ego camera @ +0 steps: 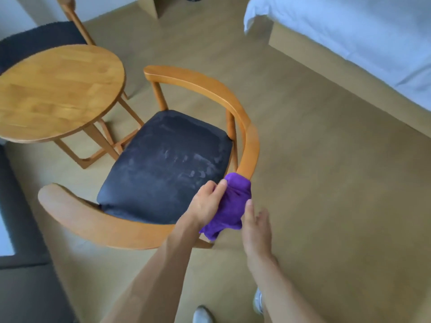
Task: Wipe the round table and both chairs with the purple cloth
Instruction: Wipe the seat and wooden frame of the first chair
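On the curved wooden back rail of the near chair (248,145), right where the rail bends toward the person, sits the purple cloth (229,206). The cloth is soft and fuzzy and bunched up in folds, and it wraps over the rail so that a loose corner hangs down below. The left hand (205,201) holds the cloth from the seat side, with its fingers curled onto the purple folds. The right hand (255,226) is on the other side of the cloth with its fingers mostly straight and close together; the thumb touches the edge of the cloth, but I cannot tell if this hand is really gripping it. The chair is made of smooth, shiny, honey-colored wood, and its rail curves round like a big letter C. Its seat (168,164) is a dark, puffy cushion with rounded corners and pale smudgy marks on top. Just beside the chair, to the left, stands the round table (58,89), made of the same shiny wood with stripes of lighter and darker planks and crossed legs below. Behind the table is the other chair (46,40), with a dark fuzzy seat and a thin wooden post. The floor (326,206) is flat, light wood. At the top right is a bed (349,31) with a smooth white sheet on a wooden frame.
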Demonstrator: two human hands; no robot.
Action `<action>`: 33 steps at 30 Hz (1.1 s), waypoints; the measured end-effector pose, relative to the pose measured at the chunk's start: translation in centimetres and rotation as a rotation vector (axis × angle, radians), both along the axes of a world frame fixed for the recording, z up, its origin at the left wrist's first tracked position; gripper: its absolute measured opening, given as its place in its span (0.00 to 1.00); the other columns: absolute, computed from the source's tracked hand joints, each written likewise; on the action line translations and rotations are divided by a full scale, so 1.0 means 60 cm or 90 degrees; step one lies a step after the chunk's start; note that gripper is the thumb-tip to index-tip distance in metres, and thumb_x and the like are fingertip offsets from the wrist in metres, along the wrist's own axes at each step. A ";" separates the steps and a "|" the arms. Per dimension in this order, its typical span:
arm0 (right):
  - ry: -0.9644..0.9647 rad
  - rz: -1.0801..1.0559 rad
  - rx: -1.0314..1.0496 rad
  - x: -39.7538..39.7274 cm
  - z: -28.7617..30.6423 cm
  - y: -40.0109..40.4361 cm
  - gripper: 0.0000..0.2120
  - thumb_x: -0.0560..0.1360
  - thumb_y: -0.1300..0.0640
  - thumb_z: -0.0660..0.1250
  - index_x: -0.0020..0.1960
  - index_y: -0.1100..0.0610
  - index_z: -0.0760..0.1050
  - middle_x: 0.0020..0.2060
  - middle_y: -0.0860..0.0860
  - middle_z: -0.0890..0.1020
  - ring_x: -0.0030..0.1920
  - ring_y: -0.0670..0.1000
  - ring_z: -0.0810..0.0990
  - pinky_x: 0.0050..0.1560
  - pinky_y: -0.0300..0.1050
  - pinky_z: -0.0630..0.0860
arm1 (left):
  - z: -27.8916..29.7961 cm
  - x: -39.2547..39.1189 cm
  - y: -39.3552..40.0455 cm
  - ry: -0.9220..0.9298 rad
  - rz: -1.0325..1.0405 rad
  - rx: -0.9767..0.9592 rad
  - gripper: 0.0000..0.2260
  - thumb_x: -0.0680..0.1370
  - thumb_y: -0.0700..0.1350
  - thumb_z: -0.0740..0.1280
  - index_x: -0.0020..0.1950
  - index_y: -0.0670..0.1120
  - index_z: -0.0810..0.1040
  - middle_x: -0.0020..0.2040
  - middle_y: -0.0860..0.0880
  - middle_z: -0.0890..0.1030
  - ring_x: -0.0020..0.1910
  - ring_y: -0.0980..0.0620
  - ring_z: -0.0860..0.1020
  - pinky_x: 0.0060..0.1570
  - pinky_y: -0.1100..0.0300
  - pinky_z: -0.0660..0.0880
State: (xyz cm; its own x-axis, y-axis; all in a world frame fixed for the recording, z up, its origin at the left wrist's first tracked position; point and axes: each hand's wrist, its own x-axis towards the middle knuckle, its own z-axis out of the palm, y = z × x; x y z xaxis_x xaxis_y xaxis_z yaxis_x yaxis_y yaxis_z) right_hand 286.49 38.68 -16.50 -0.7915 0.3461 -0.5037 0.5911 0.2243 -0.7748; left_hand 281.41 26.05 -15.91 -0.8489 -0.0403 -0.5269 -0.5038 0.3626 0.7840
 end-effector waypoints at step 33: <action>-0.060 0.237 -0.063 -0.503 -0.040 0.071 0.24 0.82 0.42 0.55 0.60 0.60 0.77 0.53 0.57 0.83 0.54 0.58 0.80 0.52 0.46 0.73 | -0.021 -0.404 0.151 -0.131 0.273 -0.126 0.23 0.83 0.57 0.54 0.61 0.40 0.76 0.56 0.41 0.79 0.55 0.42 0.77 0.62 0.45 0.75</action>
